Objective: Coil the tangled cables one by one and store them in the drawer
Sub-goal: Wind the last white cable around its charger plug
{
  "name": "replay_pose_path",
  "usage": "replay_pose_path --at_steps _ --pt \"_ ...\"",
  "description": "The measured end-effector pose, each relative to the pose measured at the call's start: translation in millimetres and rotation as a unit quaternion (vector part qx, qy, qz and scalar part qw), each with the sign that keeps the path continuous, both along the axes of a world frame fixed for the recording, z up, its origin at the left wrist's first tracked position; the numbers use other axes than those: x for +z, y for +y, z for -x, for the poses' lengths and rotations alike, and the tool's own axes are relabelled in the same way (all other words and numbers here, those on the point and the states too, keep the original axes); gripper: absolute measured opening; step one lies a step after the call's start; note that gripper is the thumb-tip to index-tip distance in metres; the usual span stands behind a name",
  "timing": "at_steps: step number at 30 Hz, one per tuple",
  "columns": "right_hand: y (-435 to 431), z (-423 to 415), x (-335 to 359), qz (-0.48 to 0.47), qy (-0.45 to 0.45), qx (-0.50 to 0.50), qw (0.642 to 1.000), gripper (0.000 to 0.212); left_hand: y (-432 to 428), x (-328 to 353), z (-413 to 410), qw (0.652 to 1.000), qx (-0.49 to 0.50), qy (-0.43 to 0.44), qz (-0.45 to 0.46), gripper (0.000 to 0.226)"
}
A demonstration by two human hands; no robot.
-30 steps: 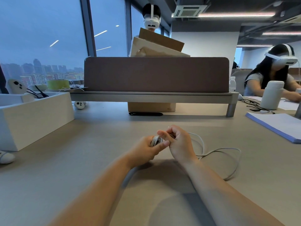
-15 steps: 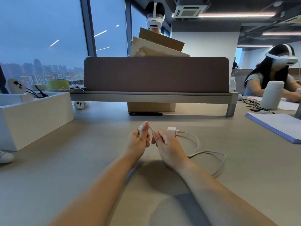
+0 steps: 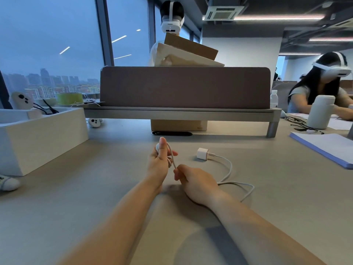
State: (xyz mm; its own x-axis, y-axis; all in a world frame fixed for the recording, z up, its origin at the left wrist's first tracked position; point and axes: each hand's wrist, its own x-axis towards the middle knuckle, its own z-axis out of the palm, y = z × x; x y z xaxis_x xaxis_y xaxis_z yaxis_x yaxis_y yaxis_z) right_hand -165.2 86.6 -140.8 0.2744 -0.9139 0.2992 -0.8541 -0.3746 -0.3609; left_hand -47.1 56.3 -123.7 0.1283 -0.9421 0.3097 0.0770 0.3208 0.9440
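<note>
Both bare forearms were stretched forward from the near edge. The left hand [image 3: 159, 163] was held upright, thumb raised, fingers curled closed around a small coil. The right hand [image 3: 196, 180], just right of it and nearer, was lowered, fingertips pinched together on a strand.

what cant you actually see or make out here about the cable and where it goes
All in the head view:
- Coil: mostly hidden in the left hand; number of loops unclear.
- Cable: the stretch under the right hand is hidden, so its grip shows only at the fingertips.
- White box: cut by the left edge; its inside is hidden by its wall, and whether it is the drawer is unclear.
- Black cables far right: too small to trace.
</note>
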Motion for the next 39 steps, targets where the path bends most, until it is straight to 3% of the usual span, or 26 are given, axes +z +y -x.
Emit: replay_pose_path --at_steps 7,14,20,28,31,35,39 --pt "2 -4 2 0.011 0.063 0.005 0.998 0.026 1 -1 -1 0.994 -0.057 0.068 -0.068 0.059" --pt "5 -4 1 0.073 0.104 0.034 0.991 0.034 -4 3 -12 0.997 -0.013 0.071 -0.025 0.047" --pt "3 1 -2 0.215 0.018 0.057 0.975 0.031 -18 -11 -20 0.996 0.019 -0.088 0.021 0.051" --pt "-2 14 0 0.268 -0.096 0.027 0.958 0.039 -8 -8 -10 0.971 -0.088 -0.22 -0.022 0.049" --pt "-4 18 3 0.254 -0.135 -0.002 0.958 0.044 -1 -7 -5 0.96 -0.129 -0.245 -0.049 0.05" --pt "-9 27 3 0.232 -0.212 -0.019 0.949 0.034 8 -3 1 0.942 -0.177 -0.277 -0.066 0.054" --pt "-13 28 3 0.219 -0.259 -0.013 0.941 0.032 16 0 6 0.942 -0.224 -0.237 -0.084 0.055"
